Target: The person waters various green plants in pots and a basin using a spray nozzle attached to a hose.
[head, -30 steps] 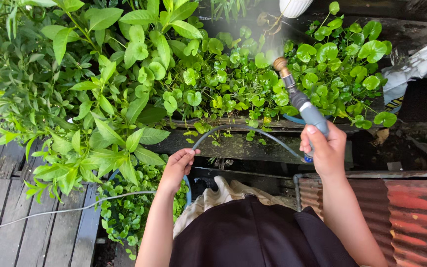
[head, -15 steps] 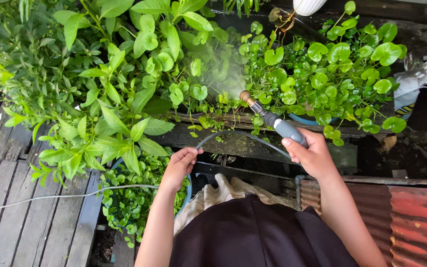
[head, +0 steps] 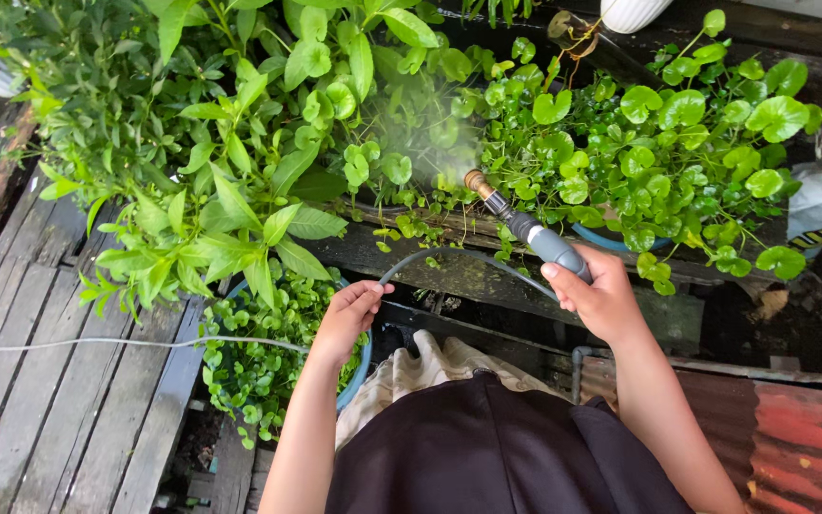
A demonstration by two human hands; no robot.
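Observation:
My right hand (head: pixel 602 300) grips a grey spray nozzle (head: pixel 525 228) with a brass tip, pointed up and to the left. A fine mist comes off the tip over the round-leaved plants (head: pixel 430 143) in the middle pot. My left hand (head: pixel 346 319) is closed on the thin grey hose (head: pixel 459 257), which arcs from it across to the nozzle. More round-leaved plants (head: pixel 696 133) fill the right side of the bed.
Tall leafy plants (head: pixel 192 143) crowd the upper left. A blue-rimmed tub of small round leaves (head: pixel 259 362) sits below my left hand. A white cord (head: pixel 97 343) crosses the wooden planks (head: pixel 40 400). Rusty corrugated sheet (head: pixel 801 438) lies at lower right; a white pot (head: pixel 635 11) stands at top.
My right hand swung the nozzle from pointing up at the right-hand plants to pointing left over the middle pot. The view has drifted left. My left hand keeps its hold.

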